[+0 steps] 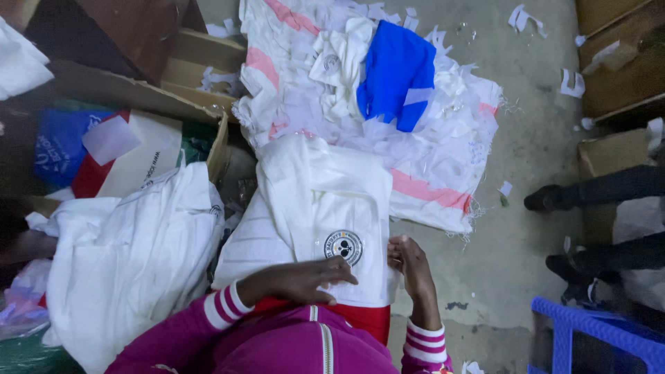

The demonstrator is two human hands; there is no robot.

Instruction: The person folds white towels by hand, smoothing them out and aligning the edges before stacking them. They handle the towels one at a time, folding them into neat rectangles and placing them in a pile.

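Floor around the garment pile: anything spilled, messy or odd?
Yes. White paper scraps are strewn over the concrete floor and across the heap of white garments, where one blue cloth sits alone. The left hand and right hand rest on a white badged shirt, which looks intact.
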